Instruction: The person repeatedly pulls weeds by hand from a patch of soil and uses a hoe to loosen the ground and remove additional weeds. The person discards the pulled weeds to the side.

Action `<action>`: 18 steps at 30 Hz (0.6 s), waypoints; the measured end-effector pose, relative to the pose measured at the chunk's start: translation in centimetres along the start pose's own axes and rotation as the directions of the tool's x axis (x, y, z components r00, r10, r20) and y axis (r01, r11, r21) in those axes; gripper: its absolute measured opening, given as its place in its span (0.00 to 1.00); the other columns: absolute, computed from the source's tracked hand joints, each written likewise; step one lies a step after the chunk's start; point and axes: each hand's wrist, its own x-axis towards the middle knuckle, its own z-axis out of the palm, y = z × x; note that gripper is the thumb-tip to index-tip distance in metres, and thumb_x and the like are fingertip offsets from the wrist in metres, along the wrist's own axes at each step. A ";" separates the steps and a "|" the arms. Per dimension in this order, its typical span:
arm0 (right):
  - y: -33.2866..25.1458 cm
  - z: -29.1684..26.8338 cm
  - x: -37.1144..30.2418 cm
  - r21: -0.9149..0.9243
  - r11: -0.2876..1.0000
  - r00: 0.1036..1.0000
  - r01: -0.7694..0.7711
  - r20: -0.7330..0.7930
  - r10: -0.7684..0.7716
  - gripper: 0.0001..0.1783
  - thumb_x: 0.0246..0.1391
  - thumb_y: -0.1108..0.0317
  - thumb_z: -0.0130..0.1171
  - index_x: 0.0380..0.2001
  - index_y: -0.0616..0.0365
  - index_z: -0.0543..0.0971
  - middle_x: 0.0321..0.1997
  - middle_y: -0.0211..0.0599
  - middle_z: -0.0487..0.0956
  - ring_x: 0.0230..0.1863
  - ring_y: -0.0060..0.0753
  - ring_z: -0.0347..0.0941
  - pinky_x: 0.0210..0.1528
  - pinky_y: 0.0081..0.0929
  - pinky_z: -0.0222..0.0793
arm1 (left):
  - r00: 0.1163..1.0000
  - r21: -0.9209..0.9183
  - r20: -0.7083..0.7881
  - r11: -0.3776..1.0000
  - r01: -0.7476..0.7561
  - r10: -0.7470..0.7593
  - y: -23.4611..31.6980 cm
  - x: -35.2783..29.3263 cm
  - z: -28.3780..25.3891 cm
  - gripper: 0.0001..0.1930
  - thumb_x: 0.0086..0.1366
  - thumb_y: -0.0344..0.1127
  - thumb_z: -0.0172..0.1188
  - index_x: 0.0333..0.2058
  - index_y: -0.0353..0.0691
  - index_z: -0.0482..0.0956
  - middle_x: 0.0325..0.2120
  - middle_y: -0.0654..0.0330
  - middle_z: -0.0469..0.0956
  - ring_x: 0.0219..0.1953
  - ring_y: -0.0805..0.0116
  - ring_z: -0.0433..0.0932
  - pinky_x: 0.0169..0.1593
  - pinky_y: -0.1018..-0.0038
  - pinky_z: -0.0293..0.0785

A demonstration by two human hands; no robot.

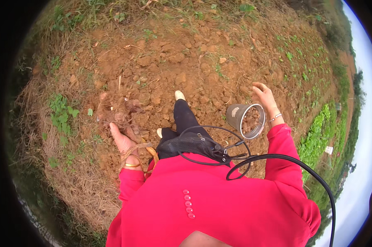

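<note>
My left hand (125, 142), with a gold-coloured bangle at the wrist, is closed around dry brown plant stalks (150, 150) whose loose ends trail toward my lap. Just beyond its fingers is a blurred reddish-brown clump (133, 106) that I cannot make out clearly. On the other side, my right hand (266, 98) is held out over the soil with its fingers apart and nothing in them. Close by its wrist is a grey bucket (237, 114) with a shiny rim; small brownish bits show inside. Whether the bucket touches the right arm cannot be told.
Cloddy reddish-brown soil (173, 57) spreads ahead of my light-coloured shoes (179, 95). Dry grass (81, 181) and a leafy green weed (60, 115) lie to the left. Leafy green plants (315, 133) grow at the right. A black cable (295, 159) loops across my red top.
</note>
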 end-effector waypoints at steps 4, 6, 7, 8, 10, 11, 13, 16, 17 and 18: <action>-12.5 10.6 -2.9 -0.021 0.930 0.827 0.367 0.465 -0.316 0.24 0.52 0.62 0.60 0.50 0.60 0.71 0.40 0.35 0.77 0.36 0.23 0.74 0.37 0.21 0.71 | 0.992 -0.092 0.128 0.995 0.029 -0.018 -0.8 -0.3 0.9 0.26 0.58 0.47 0.60 0.45 0.29 0.69 0.38 0.54 0.76 0.37 0.60 0.77 0.42 0.65 0.76; -17.4 16.2 -6.0 -0.009 0.841 0.602 0.541 0.702 -0.380 0.27 0.50 0.64 0.61 0.53 0.58 0.68 0.42 0.34 0.76 0.38 0.24 0.73 0.43 0.23 0.71 | 0.988 -0.103 0.153 0.995 0.005 0.010 -1.3 -0.1 -0.4 0.27 0.56 0.45 0.62 0.47 0.30 0.67 0.38 0.53 0.76 0.38 0.59 0.78 0.43 0.64 0.76; -18.6 18.8 -7.3 -0.048 0.708 0.492 0.704 0.752 -0.438 0.31 0.47 0.63 0.63 0.54 0.57 0.67 0.45 0.37 0.74 0.41 0.28 0.73 0.45 0.26 0.70 | 0.986 -0.097 0.165 0.995 -0.012 0.028 -1.4 -0.1 -1.0 0.28 0.56 0.44 0.62 0.49 0.31 0.66 0.38 0.53 0.75 0.39 0.58 0.77 0.43 0.64 0.76; -19.5 20.7 -8.3 -0.082 0.545 0.389 0.834 0.789 -0.476 0.34 0.43 0.62 0.66 0.55 0.56 0.66 0.48 0.39 0.72 0.43 0.32 0.72 0.47 0.30 0.70 | 0.979 -0.065 0.199 0.998 -0.024 0.037 -1.4 -0.2 -0.5 0.30 0.55 0.43 0.63 0.51 0.32 0.64 0.40 0.53 0.75 0.40 0.59 0.77 0.45 0.64 0.75; -20.1 24.1 -9.9 -0.076 0.162 0.165 0.984 0.731 -0.662 0.41 0.37 0.59 0.69 0.56 0.52 0.65 0.54 0.45 0.66 0.50 0.45 0.68 0.50 0.35 0.68 | 0.970 -0.120 0.235 0.992 -0.033 0.060 -1.5 -0.3 0.1 0.30 0.56 0.40 0.63 0.54 0.35 0.61 0.46 0.55 0.71 0.47 0.61 0.73 0.51 0.65 0.72; -20.5 25.2 -10.1 -0.087 0.034 0.088 0.996 0.743 -0.664 0.43 0.35 0.57 0.69 0.57 0.50 0.64 0.56 0.46 0.64 0.52 0.48 0.65 0.51 0.37 0.67 | 0.969 -0.127 0.238 0.991 -0.032 0.061 -1.1 -0.6 0.5 0.30 0.56 0.39 0.62 0.54 0.35 0.61 0.48 0.55 0.70 0.48 0.62 0.72 0.52 0.66 0.71; -21.0 26.9 -10.3 -0.094 -0.152 -0.028 0.984 0.759 -0.650 0.41 0.32 0.54 0.70 0.54 0.51 0.67 0.54 0.47 0.64 0.51 0.53 0.65 0.48 0.37 0.68 | 0.960 -0.116 0.255 0.989 -0.089 0.116 -0.7 -0.8 1.1 0.29 0.58 0.37 0.61 0.55 0.36 0.61 0.49 0.57 0.69 0.50 0.64 0.70 0.53 0.68 0.69; -20.6 28.6 -9.5 -0.070 -0.150 -0.032 0.986 0.811 -0.585 0.36 0.33 0.53 0.69 0.48 0.55 0.70 0.50 0.47 0.67 0.47 0.50 0.66 0.46 0.38 0.68 | 0.976 -0.063 0.207 0.997 -0.054 0.066 0.2 -1.6 1.8 0.28 0.58 0.37 0.61 0.55 0.36 0.62 0.48 0.58 0.70 0.49 0.66 0.71 0.52 0.68 0.69; -20.4 29.0 -9.0 -0.025 -0.201 -0.107 0.979 0.779 -0.617 0.31 0.35 0.54 0.68 0.43 0.58 0.72 0.45 0.45 0.70 0.42 0.45 0.69 0.40 0.35 0.71 | 0.968 -0.041 0.244 0.998 -0.048 0.056 0.0 -1.4 1.3 0.26 0.59 0.38 0.60 0.53 0.34 0.64 0.47 0.58 0.71 0.48 0.68 0.71 0.52 0.69 0.70; -20.4 29.2 -8.9 -0.006 -0.214 -0.124 0.977 0.798 -0.590 0.29 0.36 0.54 0.67 0.41 0.58 0.73 0.43 0.44 0.70 0.41 0.44 0.69 0.38 0.33 0.71 | 0.976 -0.036 0.219 0.999 -0.016 0.024 0.1 -1.6 1.2 0.25 0.59 0.39 0.59 0.52 0.34 0.65 0.46 0.58 0.71 0.47 0.68 0.72 0.51 0.69 0.70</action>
